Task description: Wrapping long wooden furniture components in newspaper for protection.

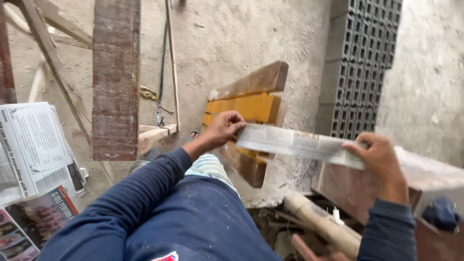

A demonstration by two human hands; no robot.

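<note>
I hold a folded strip of newspaper [297,144] stretched between both hands, roughly level, above my knee. My left hand [223,127] pinches its left end with fingers curled over the edge. My right hand [382,159] grips the right end, thumb on top. Both arms wear dark blue sleeves. Beneath the strip lies a wooden bench of brown and yellow planks [249,104] on the dusty ground.
A stack of newspapers [34,159] lies at the left. A worn brown plank [115,77] stands upright ahead, with timber struts beside it. Grey hollow blocks [360,63] are stacked at right beside a plastered wall. A bamboo pole [319,222] lies below.
</note>
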